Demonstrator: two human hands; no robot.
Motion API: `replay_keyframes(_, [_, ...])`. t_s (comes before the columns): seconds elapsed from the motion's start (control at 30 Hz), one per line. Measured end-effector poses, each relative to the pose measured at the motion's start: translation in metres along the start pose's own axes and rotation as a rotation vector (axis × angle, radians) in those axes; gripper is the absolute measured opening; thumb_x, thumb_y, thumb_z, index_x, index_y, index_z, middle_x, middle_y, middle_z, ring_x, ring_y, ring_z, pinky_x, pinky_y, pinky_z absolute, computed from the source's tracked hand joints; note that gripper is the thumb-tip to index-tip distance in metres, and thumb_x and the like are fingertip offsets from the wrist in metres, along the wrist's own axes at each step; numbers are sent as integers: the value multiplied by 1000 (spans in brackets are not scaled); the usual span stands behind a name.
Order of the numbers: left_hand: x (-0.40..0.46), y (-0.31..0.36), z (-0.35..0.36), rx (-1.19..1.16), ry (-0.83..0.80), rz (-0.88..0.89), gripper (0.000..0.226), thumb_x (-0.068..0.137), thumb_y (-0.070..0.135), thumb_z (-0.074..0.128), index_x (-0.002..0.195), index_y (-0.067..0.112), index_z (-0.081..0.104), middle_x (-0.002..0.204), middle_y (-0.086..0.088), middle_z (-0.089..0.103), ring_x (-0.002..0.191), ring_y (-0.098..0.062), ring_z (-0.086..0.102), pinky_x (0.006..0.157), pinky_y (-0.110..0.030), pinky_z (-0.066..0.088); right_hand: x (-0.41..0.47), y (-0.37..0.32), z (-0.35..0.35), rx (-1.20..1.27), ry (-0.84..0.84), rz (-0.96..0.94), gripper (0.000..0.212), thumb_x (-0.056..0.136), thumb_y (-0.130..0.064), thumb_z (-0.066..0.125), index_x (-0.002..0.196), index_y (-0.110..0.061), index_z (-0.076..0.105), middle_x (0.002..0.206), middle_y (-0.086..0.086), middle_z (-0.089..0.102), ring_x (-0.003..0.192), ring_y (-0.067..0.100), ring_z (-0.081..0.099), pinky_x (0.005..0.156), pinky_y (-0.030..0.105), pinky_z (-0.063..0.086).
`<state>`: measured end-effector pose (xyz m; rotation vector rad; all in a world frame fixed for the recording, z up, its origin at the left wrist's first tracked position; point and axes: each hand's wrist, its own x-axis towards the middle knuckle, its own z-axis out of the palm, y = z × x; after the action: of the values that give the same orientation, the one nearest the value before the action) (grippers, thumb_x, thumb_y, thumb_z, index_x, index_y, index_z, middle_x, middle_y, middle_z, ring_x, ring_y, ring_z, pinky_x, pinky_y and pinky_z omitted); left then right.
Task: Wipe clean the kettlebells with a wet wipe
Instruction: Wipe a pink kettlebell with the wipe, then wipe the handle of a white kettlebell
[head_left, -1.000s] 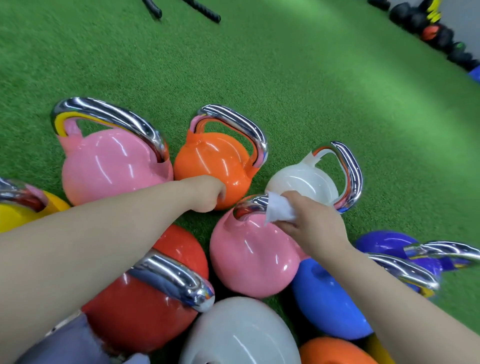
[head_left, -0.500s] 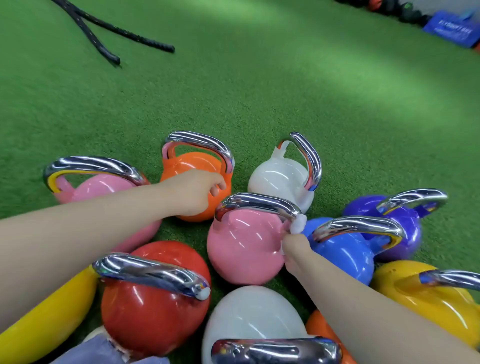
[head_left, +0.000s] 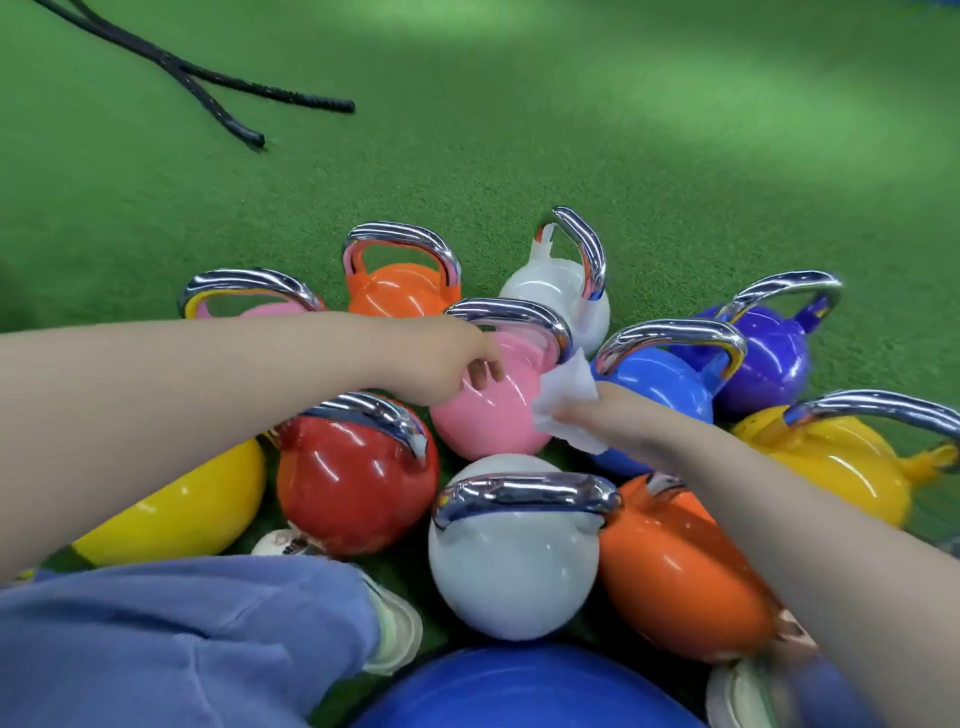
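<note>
The pink kettlebell (head_left: 488, 415) with a chrome handle (head_left: 519, 312) stands in the middle of a tight cluster on green turf. My right hand (head_left: 613, 421) pinches a crumpled white wet wipe (head_left: 566, 395) and presses it against the bell's right side, just under the right end of the handle. My left hand (head_left: 457, 358) reaches in from the left. Its curled fingers sit at the left base of the handle, on top of the pink body. The handle's left end is hidden behind that hand.
Packed around it are several kettlebells: orange (head_left: 400, 296), white (head_left: 556, 296), blue (head_left: 660, 379), purple (head_left: 769, 353), yellow (head_left: 841, 462), red (head_left: 353, 483) and a near white one (head_left: 509, 566). Black ropes (head_left: 208, 83) lie far left. My blue trouser leg (head_left: 182, 639) is bottom left.
My left hand moved from beside the orange bell onto the pink bell's handle base. My right hand slid the wipe from the handle's right end down to the pink body. The view pulled back.
</note>
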<state>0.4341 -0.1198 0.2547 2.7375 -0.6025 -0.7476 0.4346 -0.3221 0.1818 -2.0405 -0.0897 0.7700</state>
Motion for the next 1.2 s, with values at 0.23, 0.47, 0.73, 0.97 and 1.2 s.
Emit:
replay_keyframes(0.23, [-18, 18, 25, -77, 89, -29, 48, 84, -11, 41, 126, 11, 51, 118, -4, 59, 85, -12, 48, 67, -16, 41, -45, -8, 14, -652, -51, -72, 32, 96, -31, 44, 108, -6, 60, 113, 14, 62, 105, 27, 55, 71, 23, 31])
replay_keyframes(0.47, [-7, 44, 62, -150, 274, -40, 49, 86, -8, 38, 132, 8, 47, 127, -9, 55, 116, -23, 51, 90, -23, 37, -41, 23, 37, -878, -28, -218, 59, 79, -33, 66, 132, -20, 44, 130, 1, 54, 118, 24, 50, 89, 31, 40])
replay_keyframes(0.73, [15, 71, 88, -94, 228, -10, 39, 91, 14, 53, 128, 5, 45, 127, -13, 51, 110, -26, 52, 89, -28, 38, -46, 36, 20, -732, -75, -226, 87, 64, -39, 80, 136, -25, 35, 132, -7, 50, 124, 19, 44, 109, 43, 27])
replay_keyframes(0.97, [38, 92, 123, -42, 219, -80, 52, 86, 31, 62, 129, 9, 41, 126, -9, 50, 115, -27, 51, 87, -36, 40, -43, 44, -6, -617, -122, -100, 84, 66, -19, 81, 136, -16, 34, 129, -1, 50, 115, 17, 48, 88, 25, 40])
replay_keyframes(1.2, [63, 110, 136, 398, 240, -23, 49, 91, 43, 51, 128, 12, 41, 118, -4, 56, 104, -24, 60, 66, -30, 33, -36, 44, -25, -669, -174, 61, 80, 81, -4, 59, 148, -12, 16, 137, 5, 47, 122, 23, 46, 99, 33, 41])
